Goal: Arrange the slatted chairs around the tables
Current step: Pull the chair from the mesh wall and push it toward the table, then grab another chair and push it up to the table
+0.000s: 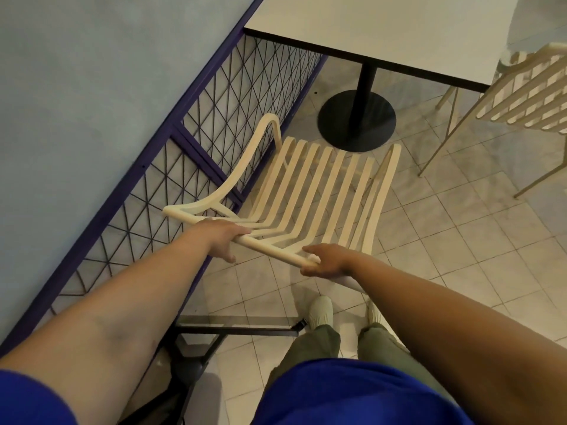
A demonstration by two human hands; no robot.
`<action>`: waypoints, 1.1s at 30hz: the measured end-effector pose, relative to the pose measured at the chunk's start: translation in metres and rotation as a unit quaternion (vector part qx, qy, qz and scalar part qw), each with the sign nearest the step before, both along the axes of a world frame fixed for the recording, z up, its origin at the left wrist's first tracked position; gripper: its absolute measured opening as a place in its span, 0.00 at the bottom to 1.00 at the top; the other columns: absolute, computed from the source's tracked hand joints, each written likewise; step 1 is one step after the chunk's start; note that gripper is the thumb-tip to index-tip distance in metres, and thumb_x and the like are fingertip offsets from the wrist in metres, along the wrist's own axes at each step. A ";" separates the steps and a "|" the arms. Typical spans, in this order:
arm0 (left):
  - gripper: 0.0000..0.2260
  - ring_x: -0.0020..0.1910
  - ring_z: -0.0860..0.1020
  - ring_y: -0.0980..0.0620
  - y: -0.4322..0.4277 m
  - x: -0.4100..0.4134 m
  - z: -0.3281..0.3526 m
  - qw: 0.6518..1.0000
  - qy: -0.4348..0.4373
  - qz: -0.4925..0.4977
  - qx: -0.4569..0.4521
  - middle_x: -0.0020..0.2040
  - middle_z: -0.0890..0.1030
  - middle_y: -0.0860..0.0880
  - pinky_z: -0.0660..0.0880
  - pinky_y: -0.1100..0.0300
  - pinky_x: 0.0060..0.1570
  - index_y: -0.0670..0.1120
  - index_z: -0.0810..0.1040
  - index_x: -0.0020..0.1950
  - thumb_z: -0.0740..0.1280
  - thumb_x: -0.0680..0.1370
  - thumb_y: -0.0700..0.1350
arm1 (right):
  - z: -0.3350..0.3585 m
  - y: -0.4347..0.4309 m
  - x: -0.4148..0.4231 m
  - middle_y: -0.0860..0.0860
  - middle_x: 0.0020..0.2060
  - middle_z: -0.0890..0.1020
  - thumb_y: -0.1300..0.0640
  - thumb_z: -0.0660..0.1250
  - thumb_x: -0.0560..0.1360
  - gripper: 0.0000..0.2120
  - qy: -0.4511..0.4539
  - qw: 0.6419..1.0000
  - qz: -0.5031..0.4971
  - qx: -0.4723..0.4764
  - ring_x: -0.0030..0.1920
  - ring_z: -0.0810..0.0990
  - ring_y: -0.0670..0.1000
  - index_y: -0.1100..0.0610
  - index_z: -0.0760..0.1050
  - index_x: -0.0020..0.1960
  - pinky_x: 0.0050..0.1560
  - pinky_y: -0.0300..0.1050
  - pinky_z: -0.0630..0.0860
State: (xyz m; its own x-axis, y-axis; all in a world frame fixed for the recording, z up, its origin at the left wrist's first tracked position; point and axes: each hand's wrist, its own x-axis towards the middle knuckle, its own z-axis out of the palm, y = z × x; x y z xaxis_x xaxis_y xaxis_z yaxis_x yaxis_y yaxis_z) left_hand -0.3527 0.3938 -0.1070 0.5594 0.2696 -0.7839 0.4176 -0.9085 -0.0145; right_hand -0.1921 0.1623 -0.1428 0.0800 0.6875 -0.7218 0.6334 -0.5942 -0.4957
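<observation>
A cream slatted chair (310,191) stands on the tiled floor in front of me, its seat facing the table. My left hand (222,239) grips the left part of the chair's top rail. On the right end of that rail my right hand (325,262) is closed too. The white table (399,29) with a black edge stands beyond the chair on a black pedestal with a round base (357,119). A second cream slatted chair (530,90) sits at the table's right side.
A purple-framed wire mesh fence (190,142) runs diagonally along the chair's left side, against a blue wall. A dark metal frame (233,326) lies low by my left leg. My feet in pale shoes stand just behind the chair on the tiles.
</observation>
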 end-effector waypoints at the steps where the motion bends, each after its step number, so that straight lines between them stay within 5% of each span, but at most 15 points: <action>1: 0.37 0.59 0.75 0.51 -0.002 0.002 0.003 1.000 0.005 0.017 -0.011 0.64 0.76 0.54 0.73 0.52 0.57 0.60 0.62 0.78 0.75 0.72 0.55 | 0.004 -0.001 0.002 0.53 0.76 0.63 0.41 0.65 0.77 0.36 -0.001 1.000 0.007 -0.001 0.74 0.62 0.56 0.52 0.56 0.79 0.72 0.51 0.59; 11: 0.33 0.71 0.70 0.46 -0.049 0.052 0.028 0.987 -0.050 0.117 -0.095 0.75 0.70 0.49 0.67 0.50 0.68 0.54 0.65 0.78 0.72 0.76 0.57 | 0.020 -0.025 0.032 0.54 0.77 0.62 0.42 0.62 0.79 0.33 -0.037 0.999 -0.002 0.013 0.76 0.60 0.56 0.54 0.58 0.78 0.73 0.52 0.58; 18: 0.31 0.72 0.69 0.46 -0.119 0.106 0.016 0.972 -0.055 0.112 -0.197 0.74 0.71 0.47 0.66 0.51 0.67 0.52 0.65 0.78 0.72 0.77 0.52 | 0.018 -0.078 0.062 0.54 0.76 0.63 0.43 0.60 0.80 0.30 -0.064 0.995 -0.076 0.009 0.75 0.62 0.57 0.55 0.59 0.78 0.73 0.52 0.59; 33: 0.31 0.66 0.74 0.48 -0.338 0.259 -0.009 0.976 -0.034 0.045 -0.211 0.70 0.74 0.48 0.72 0.52 0.65 0.53 0.69 0.75 0.74 0.74 0.55 | -0.003 -0.310 0.188 0.54 0.75 0.67 0.43 0.60 0.80 0.30 -0.065 0.968 -0.241 -0.013 0.72 0.67 0.55 0.57 0.61 0.77 0.70 0.48 0.64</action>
State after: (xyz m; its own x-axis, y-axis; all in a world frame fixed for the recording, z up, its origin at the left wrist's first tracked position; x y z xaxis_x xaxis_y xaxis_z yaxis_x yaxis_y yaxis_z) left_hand -0.0934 0.0553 -0.1164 0.6026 -0.0191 -0.7979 0.4835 -0.7866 0.3840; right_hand -0.0039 -0.1477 -0.1460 0.4777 0.5290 -0.7014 0.3350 -0.8477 -0.4112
